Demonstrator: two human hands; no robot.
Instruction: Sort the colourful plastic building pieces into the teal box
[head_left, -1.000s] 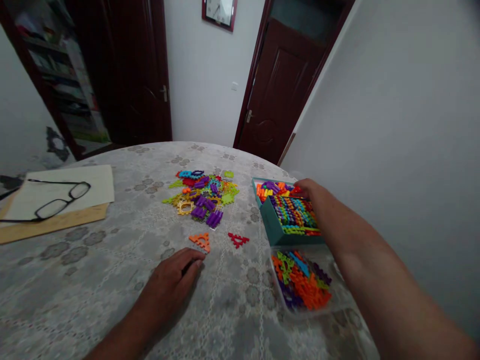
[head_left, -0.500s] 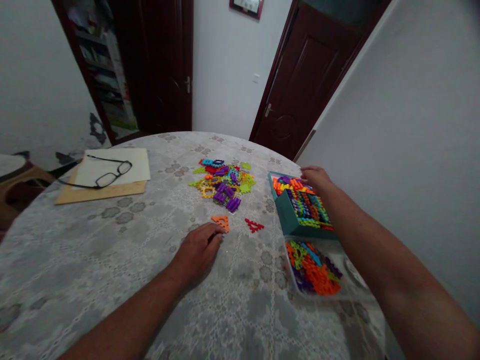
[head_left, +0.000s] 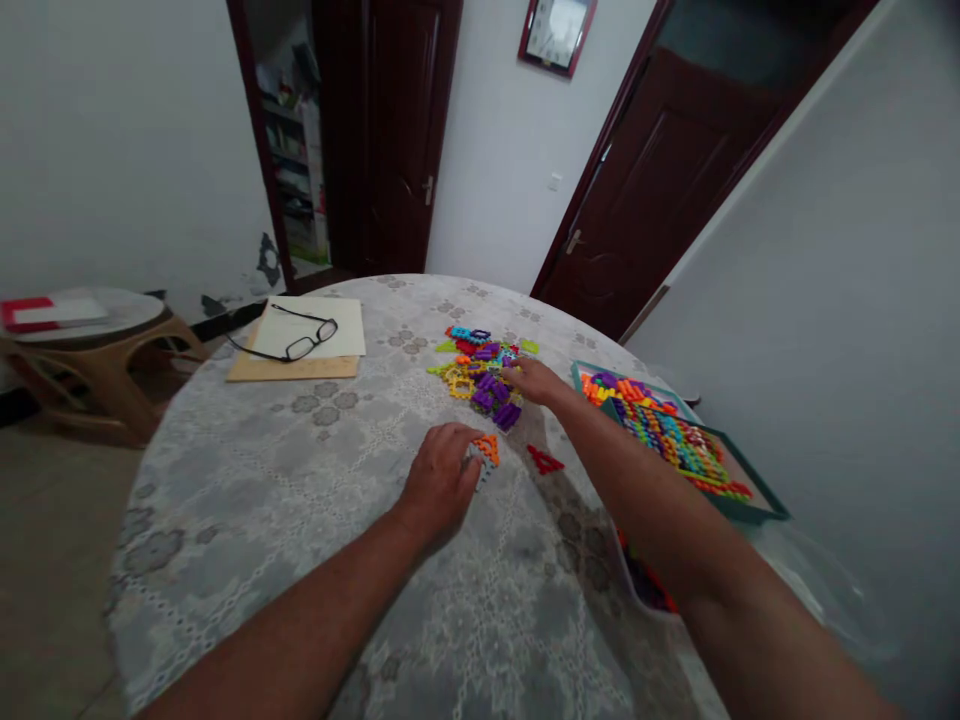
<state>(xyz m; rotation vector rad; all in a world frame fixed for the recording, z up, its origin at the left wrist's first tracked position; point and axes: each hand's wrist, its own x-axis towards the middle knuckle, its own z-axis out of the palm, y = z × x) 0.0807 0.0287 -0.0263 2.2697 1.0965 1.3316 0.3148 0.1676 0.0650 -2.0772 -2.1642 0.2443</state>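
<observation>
My left hand rests on the table, with thumb and fingers closed on the edge of an orange triangular building piece. A grey toothed edge shows just below the orange one, by the thumb. Over the right side of a heap of plastic building pieces, purple, yellow, green and blue, reaches my right hand. Its fingers are bunched together among the pieces, and whatever lies between the fingertips is hidden. A red triangular frame piece lies flat on the table, left of my right forearm.
To the right stands a green box filled with rows of colourful pieces. Below it, a clear plastic tray is mostly hidden by my right arm. Black glasses lie on papers at the left. A stool stands beyond the table.
My right hand has moved left from the green box to the heap. My left hand keeps to the orange piece. The view has turned left.
</observation>
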